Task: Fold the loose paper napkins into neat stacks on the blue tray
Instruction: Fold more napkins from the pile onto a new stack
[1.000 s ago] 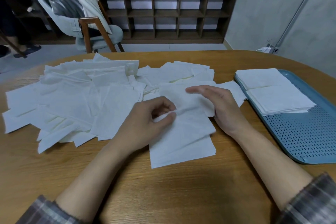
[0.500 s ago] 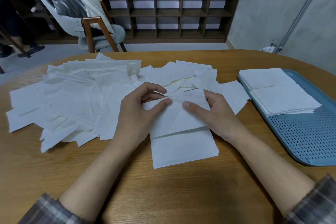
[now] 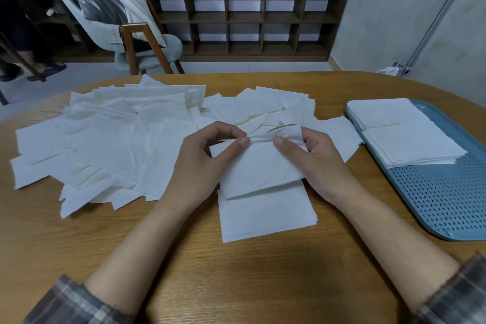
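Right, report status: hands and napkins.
Left hand, right hand pinching napkin, far edge. Two stacks on blue tray. Loose pile beyond, left; nothing blocks tray.

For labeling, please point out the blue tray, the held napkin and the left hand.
blue tray (image 3: 444,205): head view, bare perforated floor.
held napkin (image 3: 260,166): head view, flat middle.
left hand (image 3: 200,166): head view, back.

No text, label, brand, number or sign can be read anywhere.

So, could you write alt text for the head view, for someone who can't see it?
The left hand and right hand pinch the far edge of a napkin on a wooden table. A loose pile spreads to the left; a blue tray on the right holds two folded stacks.
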Tool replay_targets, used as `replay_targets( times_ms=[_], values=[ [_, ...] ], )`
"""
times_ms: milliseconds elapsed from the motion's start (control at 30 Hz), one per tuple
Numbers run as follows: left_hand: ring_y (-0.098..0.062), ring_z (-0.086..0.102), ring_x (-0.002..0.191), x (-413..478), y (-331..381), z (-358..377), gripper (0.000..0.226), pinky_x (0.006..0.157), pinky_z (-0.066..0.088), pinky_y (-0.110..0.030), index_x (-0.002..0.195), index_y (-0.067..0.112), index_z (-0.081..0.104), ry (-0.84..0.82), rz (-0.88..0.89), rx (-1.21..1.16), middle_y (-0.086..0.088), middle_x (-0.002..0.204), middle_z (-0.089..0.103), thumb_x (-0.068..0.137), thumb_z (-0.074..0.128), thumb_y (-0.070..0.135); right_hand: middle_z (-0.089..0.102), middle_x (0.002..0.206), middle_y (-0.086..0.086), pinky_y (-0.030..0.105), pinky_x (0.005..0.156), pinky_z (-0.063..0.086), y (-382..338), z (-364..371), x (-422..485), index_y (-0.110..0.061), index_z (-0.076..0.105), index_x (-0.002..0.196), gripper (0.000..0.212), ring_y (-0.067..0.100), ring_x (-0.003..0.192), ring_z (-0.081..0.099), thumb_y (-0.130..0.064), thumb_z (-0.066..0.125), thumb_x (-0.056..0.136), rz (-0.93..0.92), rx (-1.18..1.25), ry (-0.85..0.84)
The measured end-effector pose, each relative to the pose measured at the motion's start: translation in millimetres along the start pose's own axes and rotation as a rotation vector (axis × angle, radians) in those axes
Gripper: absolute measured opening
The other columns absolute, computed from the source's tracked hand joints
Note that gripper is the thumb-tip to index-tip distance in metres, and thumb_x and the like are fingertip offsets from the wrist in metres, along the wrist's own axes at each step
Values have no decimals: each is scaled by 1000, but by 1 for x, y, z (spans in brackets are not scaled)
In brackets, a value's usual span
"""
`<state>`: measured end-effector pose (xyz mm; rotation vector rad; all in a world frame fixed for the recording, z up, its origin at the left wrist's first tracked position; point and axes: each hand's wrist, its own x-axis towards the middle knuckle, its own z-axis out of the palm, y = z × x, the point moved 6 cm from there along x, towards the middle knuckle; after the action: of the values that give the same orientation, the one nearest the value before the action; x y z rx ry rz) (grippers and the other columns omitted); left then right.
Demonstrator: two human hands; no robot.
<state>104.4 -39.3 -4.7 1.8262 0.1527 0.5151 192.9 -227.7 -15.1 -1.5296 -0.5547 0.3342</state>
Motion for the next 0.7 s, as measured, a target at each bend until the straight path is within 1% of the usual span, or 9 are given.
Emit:
replay_targets(
  times_ms=[100, 200, 300, 400, 467, 533, 600, 667, 700],
  values=[
    [-3, 71, 109, -1, 1, 2, 7, 97, 54, -31, 100, 19, 77, 1, -3, -23, 12, 105, 78, 94, 80, 21, 80, 109, 7, 31, 88, 60, 4, 0, 0, -6, 76, 113, 22, 22, 104, 76, -22, 64, 103, 33, 22, 10],
    [-3, 74, 99, 0, -3, 3, 6, 85, 56, -20, 96, 17, 78, 16, -27, -45, 10, 97, 80, 92, 82, 19, 80, 108, 7, 33, 87, 59, 5, 0, 1, -7, 76, 110, 21, 24, 104, 76, -24, 64, 103, 38, 28, 15],
    [-7, 75, 95, 0, -5, 2, 8, 83, 58, -24, 94, 17, 79, 40, -45, -72, 8, 94, 80, 89, 85, 20, 80, 107, 8, 35, 88, 59, 5, -1, 1, -7, 77, 108, 21, 26, 104, 76, -23, 64, 104, 36, 6, 34],
    [-10, 75, 94, -1, -5, 0, 8, 85, 59, -38, 91, 21, 80, 75, -55, -65, 8, 92, 80, 87, 87, 22, 79, 114, 1, 33, 88, 58, 3, 1, 3, -15, 75, 118, 19, 19, 106, 75, -21, 63, 105, 11, -22, 23],
    [-10, 75, 92, -2, -6, -2, 9, 85, 58, -46, 90, 23, 79, 97, -56, -32, 10, 91, 80, 87, 87, 23, 68, 134, -12, 31, 93, 57, -1, 2, 3, -32, 64, 136, 35, 12, 117, 69, -19, 65, 104, -51, -33, -27],
    [-9, 75, 92, -2, -7, -2, 10, 83, 58, -43, 91, 24, 77, 98, -37, -7, 11, 91, 79, 88, 86, 23, 59, 144, -20, 33, 105, 53, -6, 4, 2, -43, 56, 142, 49, 9, 129, 62, -18, 69, 101, -102, -80, -89],
    [-8, 73, 94, -3, -6, -1, 12, 80, 55, -29, 95, 26, 75, 98, 13, 39, 13, 93, 77, 89, 85, 25, 70, 133, -16, 24, 108, 48, -5, 6, 1, -29, 71, 131, 35, 4, 128, 62, -11, 69, 101, -123, -182, -143],
    [-7, 69, 101, -5, -3, 0, 19, 77, 49, -19, 103, 29, 71, 106, 82, 130, 16, 100, 73, 90, 84, 27, 78, 118, -16, 10, 100, 44, 0, 3, 2, -17, 80, 116, 23, -4, 120, 65, -4, 67, 101, -102, -233, -125],
    [-7, 66, 104, -5, -3, 1, 25, 77, 48, -15, 109, 30, 67, 98, 112, 185, 17, 107, 70, 90, 84, 28, 78, 115, -17, 7, 98, 43, 1, -1, 4, -16, 81, 113, 23, -7, 118, 65, -3, 67, 100, -88, -237, -78]
  ],
)
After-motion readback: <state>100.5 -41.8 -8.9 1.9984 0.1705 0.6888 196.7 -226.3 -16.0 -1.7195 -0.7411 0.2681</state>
